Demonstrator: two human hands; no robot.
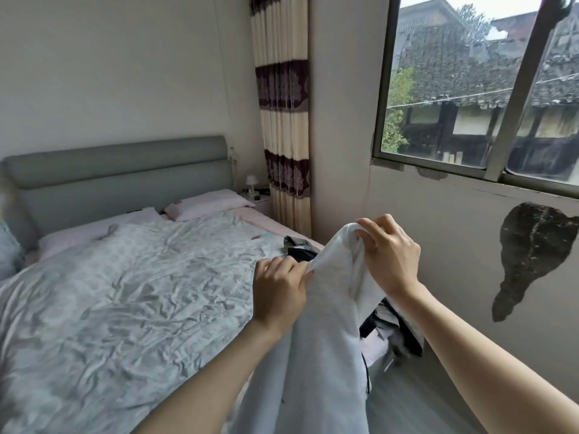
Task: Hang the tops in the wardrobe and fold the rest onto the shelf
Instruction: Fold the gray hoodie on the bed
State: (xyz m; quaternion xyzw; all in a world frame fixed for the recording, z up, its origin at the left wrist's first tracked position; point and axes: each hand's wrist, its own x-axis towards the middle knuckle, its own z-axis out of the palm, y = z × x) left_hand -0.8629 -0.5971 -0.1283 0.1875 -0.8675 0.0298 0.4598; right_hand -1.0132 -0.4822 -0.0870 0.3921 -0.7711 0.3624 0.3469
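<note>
Sorting stage, judging by the scene: a white garment [326, 308] held up in the air at about 5 o'clock of the view, off the near corner of the bed [125, 277], not yet identified as top or otherwise. Left hand [279, 292] closed on the cloth's upper edge, fingers curled and pinching it at 9 o'clock of the garment; right hand [388, 255] higher, at 1 o'clock of it, fingers curled over a bunched fold. Fabric hanging down between both forearms and out of the bottom of the view, so shape unclear: possibly a shirt, cannot tell. More dark clothes [300, 249] heaped on the bed edge at 12 o'clock of the left hand, and another dark heap [394, 327] below the right wrist at 6 o'clock. No wardrobe, hanger or shelf in view. Next, probably: spread the hands apart along the top edge to open the cloth out, find shoulders or waistband, then choose hanging or folding. Window [470, 89] at 1 o'clock, curtain [282, 104] at 12.
</note>
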